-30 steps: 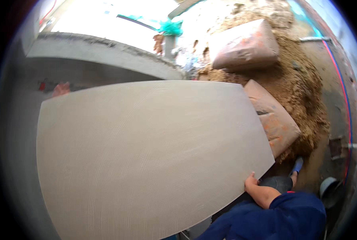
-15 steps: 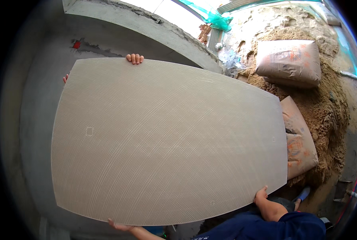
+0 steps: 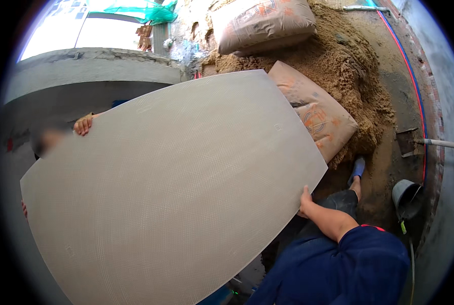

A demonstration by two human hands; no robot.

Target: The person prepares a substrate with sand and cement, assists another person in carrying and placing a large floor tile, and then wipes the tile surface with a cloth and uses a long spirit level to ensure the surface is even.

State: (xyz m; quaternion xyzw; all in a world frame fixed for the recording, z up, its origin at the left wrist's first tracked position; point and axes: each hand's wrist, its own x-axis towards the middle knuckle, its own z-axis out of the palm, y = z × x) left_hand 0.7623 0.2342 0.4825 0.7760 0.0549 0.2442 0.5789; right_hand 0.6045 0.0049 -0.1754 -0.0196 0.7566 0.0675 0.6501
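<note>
Since the earlier frame, the big beige panel (image 3: 171,188) has shifted toward the lower left of my view, and my left hand has gone out of sight, so I cannot tell what its fingers are doing. Farthest left, a co-worker's fingertips (image 3: 24,208) show at the panel's end; right of them a co-worker's hand (image 3: 83,125) hooks over the far edge. That makes two helping hands, seemingly one person's. Between us spreads the single panel, ridged face up. As I judge it, the lifting is done; setting it down and letting go are left. Past the panel's far edge sits an upper sack (image 3: 265,23). Next comes my right hand (image 3: 305,204), thumb over the near edge, fingers underneath, clamped on the panel. Beyond the right end leans a lower sack (image 3: 323,114), so I count two sacks, both at one sand heap (image 3: 364,76). Farther right stand one bucket (image 3: 405,193) and two hoses (image 3: 415,87), one red, one blue.
</note>
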